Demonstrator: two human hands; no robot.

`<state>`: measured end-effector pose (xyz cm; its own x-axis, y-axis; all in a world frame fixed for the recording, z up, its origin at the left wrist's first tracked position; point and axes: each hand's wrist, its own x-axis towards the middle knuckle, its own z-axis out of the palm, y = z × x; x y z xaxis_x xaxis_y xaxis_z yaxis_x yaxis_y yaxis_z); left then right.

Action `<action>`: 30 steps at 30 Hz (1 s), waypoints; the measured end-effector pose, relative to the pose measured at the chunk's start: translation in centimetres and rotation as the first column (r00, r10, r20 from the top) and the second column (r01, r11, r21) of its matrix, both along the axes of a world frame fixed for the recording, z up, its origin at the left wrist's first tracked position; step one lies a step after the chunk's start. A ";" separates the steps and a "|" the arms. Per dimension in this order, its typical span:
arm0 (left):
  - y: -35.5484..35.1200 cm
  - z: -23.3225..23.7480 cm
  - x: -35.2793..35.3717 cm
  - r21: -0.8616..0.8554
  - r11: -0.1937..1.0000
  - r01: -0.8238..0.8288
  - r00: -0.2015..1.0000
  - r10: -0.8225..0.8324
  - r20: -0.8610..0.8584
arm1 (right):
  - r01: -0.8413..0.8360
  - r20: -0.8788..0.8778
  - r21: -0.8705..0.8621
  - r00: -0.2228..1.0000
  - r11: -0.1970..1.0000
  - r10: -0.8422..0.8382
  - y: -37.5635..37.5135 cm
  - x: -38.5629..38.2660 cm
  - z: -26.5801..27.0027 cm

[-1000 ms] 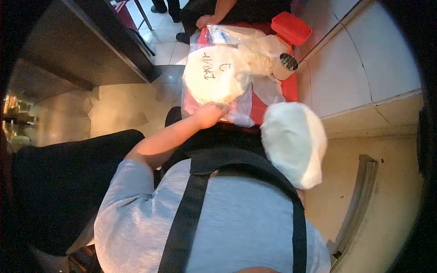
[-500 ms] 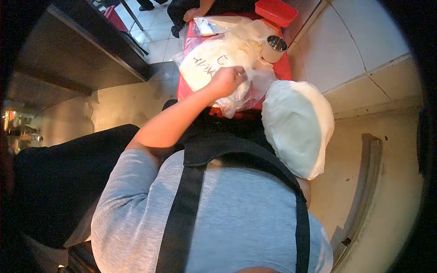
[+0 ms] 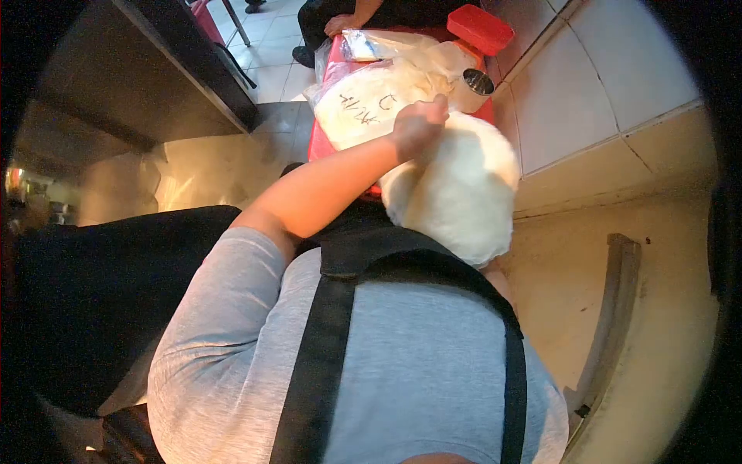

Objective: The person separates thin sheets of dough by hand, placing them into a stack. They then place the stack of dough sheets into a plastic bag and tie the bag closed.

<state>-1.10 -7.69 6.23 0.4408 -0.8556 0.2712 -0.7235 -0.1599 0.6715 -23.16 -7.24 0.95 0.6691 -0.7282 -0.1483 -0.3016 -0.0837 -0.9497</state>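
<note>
My left hand (image 3: 421,127) is closed at the upper left edge of a large, rounded white mass (image 3: 468,185); what its fingers pinch is too small to make out. The mass looks soft and smooth, like dough. Only a bit of my right forearm shows below it, and my right hand is hidden behind or under it. Beyond my left hand, a pale plastic bag with dark handwriting (image 3: 359,104) lies on a red surface (image 3: 321,143).
A light cup with a metallic inside (image 3: 473,89) stands near the tiled wall (image 3: 576,85), with a red container (image 3: 479,29) behind it. A clear packet (image 3: 367,45) lies at the far end, beside another person's hand (image 3: 340,25). A dark table (image 3: 154,69) is at the left.
The white mass has moved left and up, now covering part of the red surface. My left hand has shifted right to its edge, off the crumpled clear plastic it was at.
</note>
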 end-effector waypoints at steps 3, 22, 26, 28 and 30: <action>-0.3 -0.6 -1.1 -0.069 0.991 0.111 0.860 -0.130 -0.494 | -0.025 -0.033 -0.108 0.999 0.994 0.022 -0.1 2.4 -0.1; 9.2 -4.0 2.1 0.028 0.999 0.020 0.952 -0.010 -0.306 | -0.045 -0.089 -0.267 0.996 0.963 0.022 -4.0 9.2 1.0; 8.9 -3.8 3.7 -0.195 0.977 0.083 0.983 -0.113 -0.146 | -0.029 -0.099 -0.254 0.995 0.967 0.003 -4.3 7.9 1.7; 7.4 -2.1 3.3 -0.343 0.937 0.057 0.985 -0.110 -0.136 | -0.052 -0.113 -0.261 0.993 0.964 0.023 -3.3 8.0 0.7; 6.5 -0.1 2.2 -0.270 0.962 -0.044 0.841 -0.110 -0.530 | -0.091 -0.132 -0.284 0.990 0.955 0.055 -1.7 8.3 -0.6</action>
<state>1.12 -1.21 6.18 0.5550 -0.8035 0.2155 -0.2384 0.0945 0.9665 -14.91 -8.94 0.37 0.7121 -0.7017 -0.0225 -0.3956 -0.3746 -0.8386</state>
